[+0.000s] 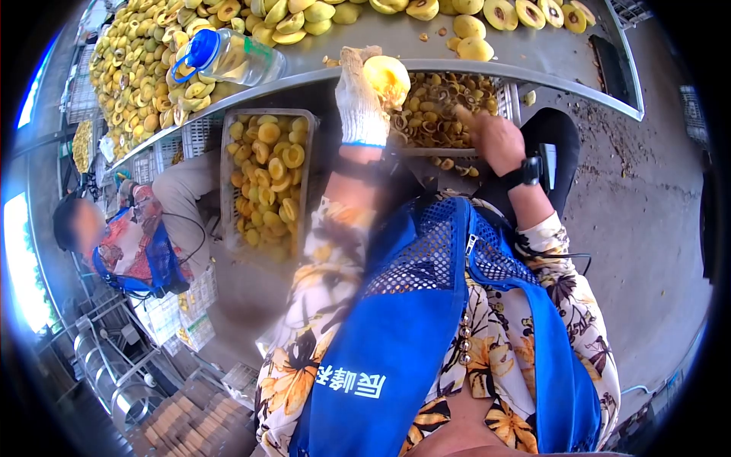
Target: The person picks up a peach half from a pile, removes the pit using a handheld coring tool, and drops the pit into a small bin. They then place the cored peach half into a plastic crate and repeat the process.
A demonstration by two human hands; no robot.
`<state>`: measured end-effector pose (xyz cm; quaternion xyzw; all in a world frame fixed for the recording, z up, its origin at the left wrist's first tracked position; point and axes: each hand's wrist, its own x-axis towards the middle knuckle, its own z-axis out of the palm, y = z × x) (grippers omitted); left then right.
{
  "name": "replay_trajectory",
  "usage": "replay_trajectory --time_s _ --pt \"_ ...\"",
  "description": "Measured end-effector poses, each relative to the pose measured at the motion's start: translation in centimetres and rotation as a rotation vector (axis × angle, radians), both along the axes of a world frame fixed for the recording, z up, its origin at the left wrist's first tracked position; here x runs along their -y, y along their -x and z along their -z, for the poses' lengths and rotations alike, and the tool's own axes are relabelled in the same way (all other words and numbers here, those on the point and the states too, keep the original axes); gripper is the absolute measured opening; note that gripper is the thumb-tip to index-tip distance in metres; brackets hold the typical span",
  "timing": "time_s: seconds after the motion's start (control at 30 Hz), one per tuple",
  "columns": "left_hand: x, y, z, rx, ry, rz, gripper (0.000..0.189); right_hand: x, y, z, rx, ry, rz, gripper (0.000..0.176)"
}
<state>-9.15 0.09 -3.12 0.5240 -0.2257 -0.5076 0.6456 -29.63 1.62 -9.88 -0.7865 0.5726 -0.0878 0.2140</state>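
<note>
Head view, looking down past a blue mesh vest (426, 305). Left hand (360, 103), in a white knit glove, is closed around a yellow peach (387, 78) at upper centre of the frame, cut face turned up toward the camera, probably so the stone side is reachable. Right hand (495, 141) is bare, with a black watch (525, 174) on the wrist. Its fingers are curled just right of the peach, but I cannot tell whether they grip anything. Both hands sit over a crate (438, 152) of brown pits (426, 114) under the table edge, likely so waste drops straight in. A crate of halves (226, 175) sits left of it. A metal table (533, 53) along the top carries more halves and a blue-capped bottle (228, 57). A co-worker (129, 244) is at left.
</note>
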Motion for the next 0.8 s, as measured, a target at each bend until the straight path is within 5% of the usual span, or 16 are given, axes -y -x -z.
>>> replay_trajectory --time_s 0.13,0.23,0.3,0.33,0.37,0.43,0.53,0.7,0.8 --pt "-0.8 -1.7 0.6 0.001 -0.03 -0.089 0.033 -0.6 -2.5 -2.9 0.304 -0.054 0.127 0.027" --pt "-4.4 -6.2 0.4 0.157 -0.102 -0.173 0.02 -0.9 -3.3 -2.8 0.262 -0.1 0.055 0.03" --pt "-7.8 -12.0 3.5 0.799 -0.085 -0.23 0.029 -0.8 -2.6 -1.3 0.249 -0.088 0.015 0.031" --pt "-9.1 -13.3 2.4 0.435 -0.339 -0.455 0.036 -0.8 -2.6 -1.4 0.236 -0.115 0.015 0.031" --pt "-11.0 -15.7 2.8 0.593 -0.436 -0.466 0.05 -1.0 -2.7 -1.8 0.224 -0.142 0.02 0.031" --pt "-15.3 -22.8 6.2 1.385 -0.945 -0.153 0.066 -1.2 -2.8 -1.6 0.244 -0.159 0.005 0.031" --pt "-14.2 -22.2 5.8 1.566 -0.705 -0.223 0.057 -1.5 -3.1 -1.2 0.289 -0.158 0.013 0.029" --pt "-0.3 -6.7 0.5 1.624 0.274 -0.063 0.031 -1.2 -2.7 -1.7 0.449 -0.171 0.174 0.028" --pt "5.4 3.1 -1.8 1.634 0.225 0.348 0.034 -1.3 -1.2 -3.1 0.494 -0.095 0.274 0.027"
